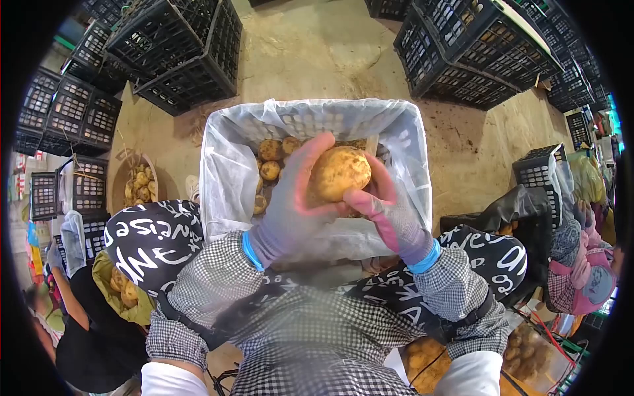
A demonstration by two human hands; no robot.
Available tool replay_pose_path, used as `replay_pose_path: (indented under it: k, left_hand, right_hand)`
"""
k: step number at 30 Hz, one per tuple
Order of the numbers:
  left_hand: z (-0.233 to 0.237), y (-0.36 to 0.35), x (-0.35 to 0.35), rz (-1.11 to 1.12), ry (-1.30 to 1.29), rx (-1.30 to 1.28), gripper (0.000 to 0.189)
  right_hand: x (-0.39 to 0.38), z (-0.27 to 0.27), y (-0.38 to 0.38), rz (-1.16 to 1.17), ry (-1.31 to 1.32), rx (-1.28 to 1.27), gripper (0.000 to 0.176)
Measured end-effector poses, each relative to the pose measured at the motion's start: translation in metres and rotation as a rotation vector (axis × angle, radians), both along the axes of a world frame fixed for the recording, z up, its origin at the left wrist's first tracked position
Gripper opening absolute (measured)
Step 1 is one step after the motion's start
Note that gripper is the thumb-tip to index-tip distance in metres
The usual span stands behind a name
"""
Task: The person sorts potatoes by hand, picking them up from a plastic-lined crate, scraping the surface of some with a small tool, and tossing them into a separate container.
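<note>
"What could go wrong from here?"

"Left to right, then. My left hand [285,210] is curled about the left side of the potato [341,173], a finger at its far edge and the thumb low, on the side toward me. If that thumb slackened, I think the potato could tip out of the cradle."

"And drop where?"

"It is over the crate [330,104], so probably in there. On the left I can see smaller potatoes [269,158], and a hard knock against them might bruise it. The liner [228,173] is loose and creased, so a fingertip dipping low could snag it."

"Your right hand [401,223]?"

"Closed in on the right side, thumb pressed at the near lower edge, fingers along the flank. Squeezing harder here than on the left could squirt the potato leftward, I'd guess, gloves being what they are."

"So both hands are on it?"

"Both, with the potato filling the gap between."

"Which way does it point?"

"It's nearly round. What long axis there is seems to slant from near left to far right, more or less level. I can't tell one end from the other; the broad, speckled face is up toward me."
</note>
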State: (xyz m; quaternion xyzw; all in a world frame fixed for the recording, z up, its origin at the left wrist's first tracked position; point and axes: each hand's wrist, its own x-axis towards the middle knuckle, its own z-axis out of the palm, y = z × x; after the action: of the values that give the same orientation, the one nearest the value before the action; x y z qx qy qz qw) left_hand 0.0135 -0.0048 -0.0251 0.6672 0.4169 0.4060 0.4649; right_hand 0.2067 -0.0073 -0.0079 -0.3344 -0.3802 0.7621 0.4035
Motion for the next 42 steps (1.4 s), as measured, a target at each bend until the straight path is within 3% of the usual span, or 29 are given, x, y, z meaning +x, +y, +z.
replay_pose_path:
  k: [4,7,12,17,18,21,24,28,31,33,35,36,38,39,42]
  left_hand:
    - [0.005,0.001,0.005,-0.024,-0.154,-0.145,0.1]
    - [0.002,0.004,0.002,-0.046,-0.185,-0.168,0.1]
    - [-0.003,0.003,0.0,-0.017,-0.144,-0.08,0.099]
    - [-0.006,0.001,0.003,0.012,-0.249,-0.129,0.096]
    - [-0.007,0.0,0.003,0.009,-0.261,-0.145,0.096]
    - [-0.007,-0.001,0.009,-0.001,-0.433,-0.269,0.098]
    - [0.003,0.001,0.011,0.001,-0.386,-0.391,0.098]
    - [-0.003,-0.001,0.014,-0.016,-0.399,-0.304,0.096]
    - [-0.001,0.0,0.014,0.004,-0.278,-0.206,0.094]
    - [-0.002,0.0,0.012,0.011,-0.218,-0.174,0.093]
    - [-0.004,0.002,0.01,-0.001,-0.189,-0.154,0.095]
    - [-0.005,0.003,0.011,-0.003,-0.178,-0.141,0.095]
    - [-0.011,0.002,0.013,0.012,-0.207,-0.103,0.097]
    - [-0.01,0.002,0.013,0.016,-0.219,-0.086,0.098]
    - [0.0,-0.002,0.009,0.007,0.088,0.073,0.096]
  right_hand:
    - [0.0,0.006,0.001,-0.017,0.003,0.078,0.089]
    - [0.004,0.002,0.001,-0.01,0.042,0.083,0.081]
    - [0.024,-0.001,0.009,-0.218,-0.527,0.453,0.052]
    - [0.002,0.019,-0.006,-0.315,-0.278,0.313,0.043]
    - [0.001,0.017,-0.008,-0.287,-0.335,0.301,0.044]
    - [0.003,0.006,-0.013,-0.171,-0.51,0.574,0.048]
    - [-0.006,-0.013,-0.017,-0.186,-0.499,0.745,0.049]
    - [-0.002,0.005,-0.013,-0.288,-0.486,0.421,0.047]
    - [0.005,0.008,-0.01,-0.289,-0.581,0.396,0.05]
    - [0.006,0.004,-0.011,-0.311,-0.486,0.291,0.05]
    - [0.006,-0.004,-0.014,-0.297,-0.468,0.416,0.05]
    - [0.001,-0.014,-0.017,-0.265,-0.492,0.593,0.05]
    - [0.002,-0.022,-0.02,-0.252,-0.494,0.663,0.049]
    - [0.002,-0.017,-0.018,-0.275,-0.474,0.557,0.048]
    - [0.003,-0.005,-0.019,-0.305,-0.478,0.375,0.047]
